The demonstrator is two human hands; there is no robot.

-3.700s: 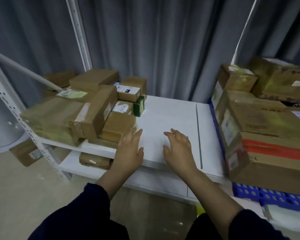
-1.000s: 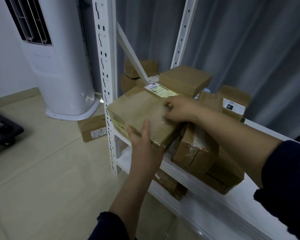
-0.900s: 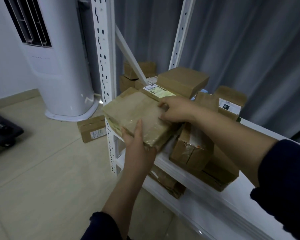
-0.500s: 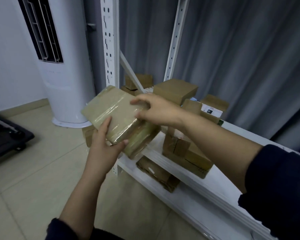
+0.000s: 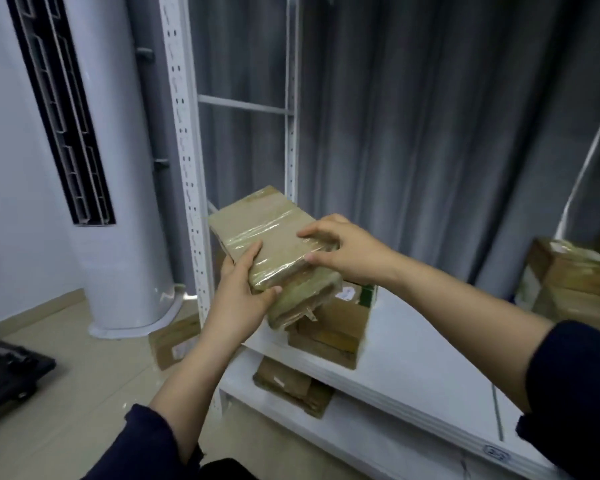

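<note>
Aloft above the white shelf (image 5: 413, 344), a tape-wrapped cardboard parcel (image 5: 267, 233) is held in both hands — left hand (image 5: 243, 292) curled under its near end, right hand (image 5: 347, 251) with fingers (image 5: 312, 233) pinching its right edge — over stacked boxes (image 5: 336, 323).

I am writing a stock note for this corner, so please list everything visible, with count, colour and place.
taped parcel: one, brown under clear tape, held up at centre
curtain: one, grey, background
rack: one, white, before the curtain
shelf boxes: several, brown, upper board, under the parcel
lower boxes: count unclear, brown, lower board
floor box: one, brown, floor beside the rack
right boxes: several, brown, right edge
air conditioner: one, white, standing at left
left hand: one, grips the parcel's near corner
right hand: one, grips its far side
</note>
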